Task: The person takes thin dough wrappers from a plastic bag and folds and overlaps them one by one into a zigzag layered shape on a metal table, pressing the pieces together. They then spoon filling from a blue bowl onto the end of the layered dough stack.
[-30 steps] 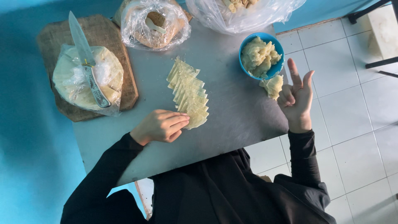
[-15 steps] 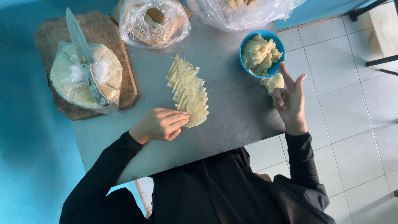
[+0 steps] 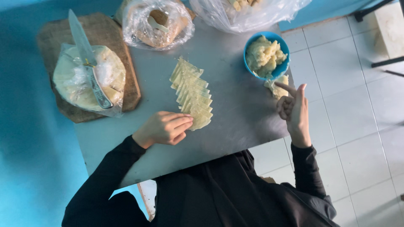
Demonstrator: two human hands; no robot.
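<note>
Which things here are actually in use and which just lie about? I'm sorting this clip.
In use:
left hand on the near end of the row of pale wrappers
right hand at the filling lump
blue bowl of filling

Lying about:
knife on the bagged dough
wooden board
two plastic bags

clear bag of flat rounds (image 3: 86, 82) on board, two clear bags (image 3: 158, 25) behind
</note>
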